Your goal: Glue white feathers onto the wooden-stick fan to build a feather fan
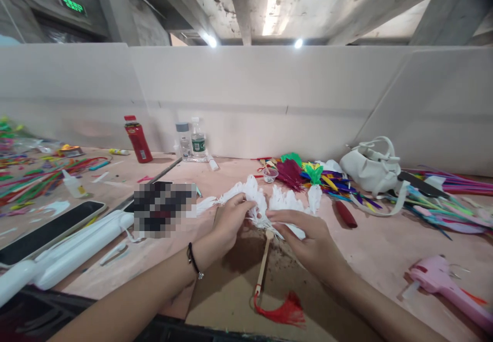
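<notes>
White feathers (pixel 252 190) spread in a fan shape around the top of a wooden handle (pixel 264 262), above a brown cardboard sheet (pixel 223 301). A red tassel (pixel 287 311) hangs from the handle's near end and lies on the cardboard. My left hand (pixel 233 219), with a dark bracelet at the wrist, has its fingers closed on the feathers from the left. From the right, my right hand (pixel 304 229) pinches feathers near the handle's top; its fingertips partly cover them. More white feathers reach out on both sides of my hands.
A pink glue gun (pixel 435 275) lies at right, with a dark red object (pixel 345 214) farther back. Coloured feathers (pixel 292 175) and a white handbag (pixel 372 167) are behind. At left are a phone (pixel 50 231), glue bottle (pixel 74 184) and red drink bottle (pixel 137 140).
</notes>
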The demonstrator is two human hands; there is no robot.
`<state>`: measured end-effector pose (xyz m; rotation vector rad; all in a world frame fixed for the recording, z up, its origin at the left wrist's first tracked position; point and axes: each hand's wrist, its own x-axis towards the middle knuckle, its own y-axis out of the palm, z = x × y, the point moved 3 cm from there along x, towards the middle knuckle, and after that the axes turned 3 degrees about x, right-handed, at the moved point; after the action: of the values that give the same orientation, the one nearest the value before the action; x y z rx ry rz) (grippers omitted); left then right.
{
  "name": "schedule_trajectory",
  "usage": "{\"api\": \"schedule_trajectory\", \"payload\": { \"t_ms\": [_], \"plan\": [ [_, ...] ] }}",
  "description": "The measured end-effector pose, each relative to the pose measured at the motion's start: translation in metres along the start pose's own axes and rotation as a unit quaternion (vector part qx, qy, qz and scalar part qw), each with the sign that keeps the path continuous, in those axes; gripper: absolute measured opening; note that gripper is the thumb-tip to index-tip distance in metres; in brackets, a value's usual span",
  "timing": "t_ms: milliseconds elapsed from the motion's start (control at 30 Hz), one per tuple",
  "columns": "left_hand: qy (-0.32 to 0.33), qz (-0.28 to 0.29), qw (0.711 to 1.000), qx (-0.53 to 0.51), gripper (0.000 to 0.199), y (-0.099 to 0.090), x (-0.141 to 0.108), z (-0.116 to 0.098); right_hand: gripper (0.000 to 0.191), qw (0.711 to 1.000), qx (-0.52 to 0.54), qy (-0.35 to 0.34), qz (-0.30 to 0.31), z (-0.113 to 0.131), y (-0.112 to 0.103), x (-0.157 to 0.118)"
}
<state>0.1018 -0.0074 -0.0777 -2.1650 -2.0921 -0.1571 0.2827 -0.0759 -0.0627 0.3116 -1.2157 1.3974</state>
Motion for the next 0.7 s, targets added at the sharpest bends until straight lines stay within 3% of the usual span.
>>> {"api": "schedule_trajectory", "payload": {
  "t_ms": [100, 233, 300, 367, 433, 533, 600, 700],
  "plan": [
    [0.010, 0.004, 1.000, 0.022, 0.020, -0.003, 0.004, 0.002, 0.022, 0.990, -0.063, -0.121, 0.030, 0.022, 0.001, -0.003],
    [0.024, -0.028, 0.997, 0.074, 0.023, -0.009, 0.016, 0.009, 0.027, 0.955, -0.113, -0.271, 0.041, 0.058, 0.005, -0.010],
    [0.037, -0.049, 0.992, 0.113, 0.021, -0.015, 0.025, 0.012, 0.025, 0.945, -0.086, -0.313, 0.046, 0.073, 0.009, -0.013],
    [0.051, -0.049, 0.985, 0.159, 0.021, -0.022, 0.034, 0.012, 0.024, 0.951, -0.039, -0.304, 0.049, 0.077, 0.013, -0.013],
    [0.070, -0.023, 0.974, 0.214, 0.020, -0.029, 0.041, 0.007, 0.024, 0.976, 0.000, -0.216, 0.039, 0.066, 0.015, -0.009],
    [0.101, 0.005, 0.950, 0.297, 0.007, -0.039, 0.045, -0.004, 0.024, 0.997, 0.044, 0.056, 0.003, 0.026, 0.010, 0.000],
    [0.122, -0.009, 0.932, 0.341, 0.015, -0.047, 0.045, -0.011, 0.029, 0.971, 0.089, 0.220, -0.034, -0.004, 0.004, 0.002],
    [0.167, -0.041, 0.910, 0.379, 0.036, -0.052, 0.041, -0.023, 0.038, 0.933, 0.154, 0.318, -0.064, -0.035, -0.001, 0.003]
  ]
}}
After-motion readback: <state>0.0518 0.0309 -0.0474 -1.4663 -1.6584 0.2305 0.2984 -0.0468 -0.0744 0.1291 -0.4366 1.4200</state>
